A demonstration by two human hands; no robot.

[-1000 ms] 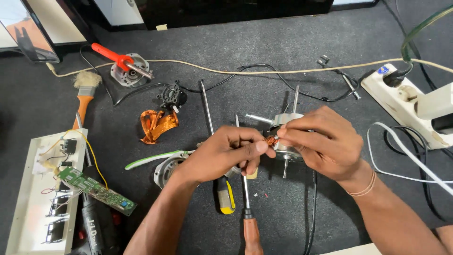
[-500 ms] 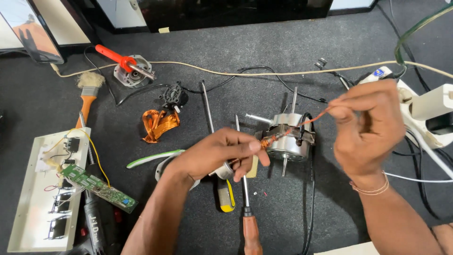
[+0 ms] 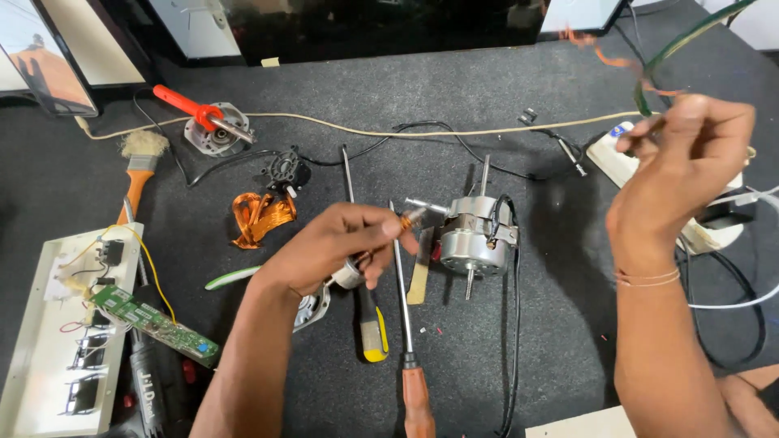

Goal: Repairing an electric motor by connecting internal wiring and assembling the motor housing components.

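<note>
Two hands work over a dark surface [image 3: 527,341] strewn with parts. At the far left, around nine o'clock, a white metal panel [image 3: 40,349] carries a green circuit board [image 3: 154,324], and a paintbrush [image 3: 139,166] lies above it. Toward eleven o'clock an orange-handled tool [image 3: 191,107] rests on a round metal cap [image 3: 213,138]. Nearer the centre lies a bundle of copper winding [image 3: 261,217]. The left hand [image 3: 341,243] sits at the centre, its fingers pressed together, pinching a short copper-coloured piece at its fingertips; what else it grips I cannot tell. Below it, at six o'clock, lie a yellow-and-black screwdriver [image 3: 372,328] and a screwdriver with a reddish-brown handle [image 3: 412,357], side by side. Just right of the left hand stands a small silver motor [image 3: 475,239] with shafts sticking out above and below, resting on the surface, apart from both hands. The right hand [image 3: 677,178] is raised at two o'clock, fingers curled, pinching a thin orange wire [image 3: 621,61] that trails upward. Behind it lies a white power strip [image 3: 641,162].
</note>
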